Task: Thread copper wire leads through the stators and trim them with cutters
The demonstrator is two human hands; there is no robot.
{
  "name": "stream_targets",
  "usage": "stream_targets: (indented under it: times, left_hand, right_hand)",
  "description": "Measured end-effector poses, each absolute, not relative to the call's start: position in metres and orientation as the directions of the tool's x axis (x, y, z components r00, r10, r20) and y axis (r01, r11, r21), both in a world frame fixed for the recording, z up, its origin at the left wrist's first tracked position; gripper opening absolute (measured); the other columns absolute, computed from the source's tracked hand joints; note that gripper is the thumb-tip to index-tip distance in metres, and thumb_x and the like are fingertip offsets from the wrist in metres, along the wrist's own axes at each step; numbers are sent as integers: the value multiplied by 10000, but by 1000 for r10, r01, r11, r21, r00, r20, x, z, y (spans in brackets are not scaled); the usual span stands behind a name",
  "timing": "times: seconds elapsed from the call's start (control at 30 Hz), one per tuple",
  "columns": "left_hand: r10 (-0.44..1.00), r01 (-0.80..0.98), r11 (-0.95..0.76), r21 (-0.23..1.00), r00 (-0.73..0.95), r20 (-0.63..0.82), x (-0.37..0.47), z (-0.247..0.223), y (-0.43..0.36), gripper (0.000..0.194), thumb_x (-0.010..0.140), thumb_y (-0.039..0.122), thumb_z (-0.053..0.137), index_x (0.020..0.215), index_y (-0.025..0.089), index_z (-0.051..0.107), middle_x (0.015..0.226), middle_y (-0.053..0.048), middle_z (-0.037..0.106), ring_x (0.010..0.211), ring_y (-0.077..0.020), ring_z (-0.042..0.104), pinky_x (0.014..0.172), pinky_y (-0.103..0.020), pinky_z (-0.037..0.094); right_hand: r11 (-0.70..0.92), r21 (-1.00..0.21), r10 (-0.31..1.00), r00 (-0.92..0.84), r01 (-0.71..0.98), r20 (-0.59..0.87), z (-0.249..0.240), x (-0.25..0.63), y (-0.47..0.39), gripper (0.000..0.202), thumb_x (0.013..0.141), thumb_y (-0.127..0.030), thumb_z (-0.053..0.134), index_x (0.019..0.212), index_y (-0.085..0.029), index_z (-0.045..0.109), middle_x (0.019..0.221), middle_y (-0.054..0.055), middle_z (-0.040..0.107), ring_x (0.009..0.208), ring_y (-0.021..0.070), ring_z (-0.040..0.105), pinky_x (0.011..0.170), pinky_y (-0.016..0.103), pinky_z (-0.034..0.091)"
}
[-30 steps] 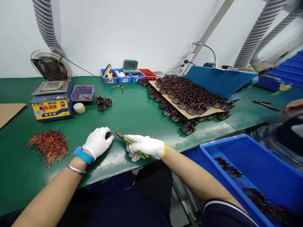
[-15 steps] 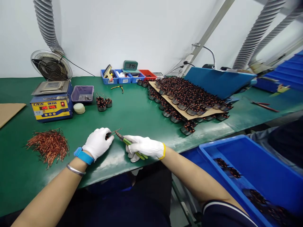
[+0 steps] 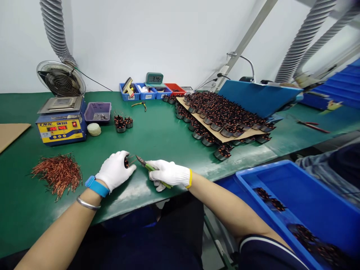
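Note:
In a white glove, my left hand is closed round a small black and copper wound part, whose thin wires stick out to the right. The glove hides most of that part. My right hand, gloved in white with a yellow cuff, grips green-handled pliers. Their tips point up and left, close to the wires. A pile of copper wire pieces lies on the green table left of my left hand. Several similar wound parts stand behind it.
Stacked wound parts on cardboard fill the right side. A solder pot and purple tray stand at the left. A blue bin is at the lower right. Small bins and yellow-handled pliers are at the back.
The pliers in my right hand have shifted slightly left, and their handles look closer together. My left hand has tilted a little, showing more of the wound part and its wires.

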State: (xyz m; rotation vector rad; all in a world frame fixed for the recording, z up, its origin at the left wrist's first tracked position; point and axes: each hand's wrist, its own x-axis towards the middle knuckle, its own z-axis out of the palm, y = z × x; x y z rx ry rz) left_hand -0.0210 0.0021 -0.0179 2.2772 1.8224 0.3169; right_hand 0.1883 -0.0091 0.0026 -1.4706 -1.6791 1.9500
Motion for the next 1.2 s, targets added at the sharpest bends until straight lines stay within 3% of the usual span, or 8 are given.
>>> stream_targets:
  times: [0.17,0.33,0.4,0.5,0.6,0.73,0.97,1.2]
  left_hand:
    - [966,920,-257,295,257,40,-30,-8,-4,711,695,456,602,1322,154,463,1266,-128,585,1125,-310,570,911,-384,475]
    - [999,970,7,243,2,-37,-38,10,-1,797,700,629,554,1345,171,456,1042,-148,699,936,-351,667,751,-419,522]
    - [981,956,165,245,-184,57,-47,19,1,811,697,724,502,1296,178,513,936,-140,717,878,-377,674,705,-457,526]
    - [878,895,113,432,-293,378,-66,30,3,553,816,549,466,1198,167,583,912,-84,720,863,-276,683,800,-407,536]
    - [875,864,-251,436,10,484,-75,29,1,452,783,336,506,1182,142,593,1137,-86,680,1036,-214,642,958,-338,489]
    - [819,804,-572,166,548,169,-60,9,-1,477,747,263,526,1215,207,605,1337,-64,576,1255,-286,492,1066,-454,388]
    - [950,953,-287,-95,296,101,-27,1,-5,418,794,520,523,980,192,706,963,-124,655,929,-348,585,714,-453,468]
    - [951,947,-310,85,307,43,-24,-7,0,264,842,342,442,879,204,664,912,-79,685,904,-277,609,753,-392,456]
  right_hand:
    - [-402,-873,718,-496,276,-488,-7,194,-7,511,681,-158,600,1182,-215,519,705,-35,546,573,104,585,571,289,574]
    - [-530,-843,757,-499,-93,-421,-16,210,-11,488,683,-250,660,1139,-188,496,753,-11,594,612,139,629,636,356,569]
    - [-552,-809,765,-509,-202,-395,-17,213,-13,488,698,-267,674,1144,-189,491,734,-14,594,601,135,617,617,341,551]
    - [-555,-788,773,-515,-266,-371,-19,214,-15,478,705,-251,684,1139,-188,494,729,-11,598,610,141,616,608,330,532]
    - [-551,-786,775,-523,-281,-356,-22,215,-15,478,708,-244,687,1143,-187,497,744,-6,603,630,151,625,633,350,536]
    - [-520,-788,794,-527,-328,-305,-28,218,-16,476,730,-254,680,1166,-195,497,773,4,612,649,159,630,637,357,535]
    - [-536,-761,734,-646,-364,-209,-34,215,-33,581,687,-328,727,1192,-171,486,840,30,629,698,189,658,671,400,552]
    - [-652,-744,612,-680,-146,-404,-24,195,-40,628,669,-363,727,1210,-169,473,788,24,632,636,184,663,609,361,558]
